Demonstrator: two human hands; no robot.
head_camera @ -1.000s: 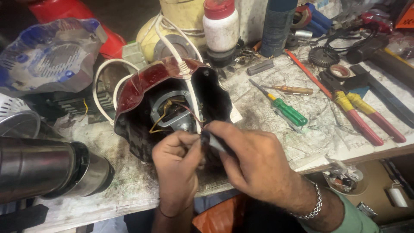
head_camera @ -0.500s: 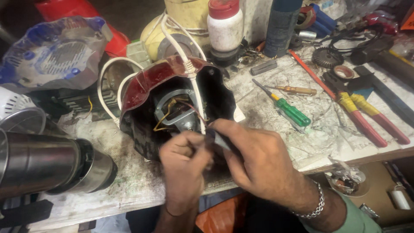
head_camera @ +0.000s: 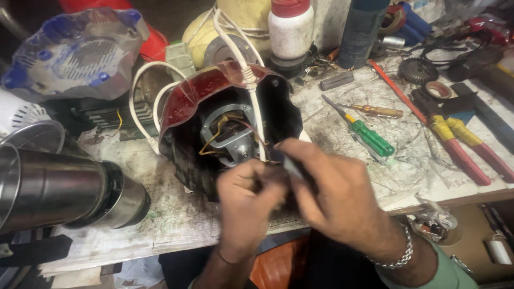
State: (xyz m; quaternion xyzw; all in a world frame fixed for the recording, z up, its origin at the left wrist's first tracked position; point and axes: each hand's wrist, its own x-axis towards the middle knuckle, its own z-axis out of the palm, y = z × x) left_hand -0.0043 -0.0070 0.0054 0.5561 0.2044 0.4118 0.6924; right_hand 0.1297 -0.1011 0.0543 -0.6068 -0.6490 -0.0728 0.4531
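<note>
Two hands were on the job, both bunched at the front rim of the dark red appliance base (head_camera: 182, 101), which lay tipped on its side on the cluttered workbench (head_camera: 176, 214) with its open underside facing me. My left hand (head_camera: 247, 206) had its fingertips pinched together on something small at the rim, most likely the lower end of the white cord (head_camera: 256, 107) that ran down across the opening; the exact contact was hidden by my own fingers. My right hand (head_camera: 334, 195) was closed around a slim dark tool (head_camera: 292, 167), only a short bit of it showing, so I could not tell what kind. The motor (head_camera: 231, 136) sat exposed inside, with yellow and reddish wires looping near it.

Doing this well, as I judged it: keep the left pinch steady so the cord end did not slip back into the shell, and work the tool with small moves only. The thin motor wires were just beside the working spot, easy to nick. The base rested on a curved side, so bracing both wrists against it would have stopped any rolling.

Nearby: a green-handled screwdriver (head_camera: 369, 138) to the right, pliers with red and yellow grips (head_camera: 463, 147) beyond, a steel jar (head_camera: 53, 190) to the left.
</note>
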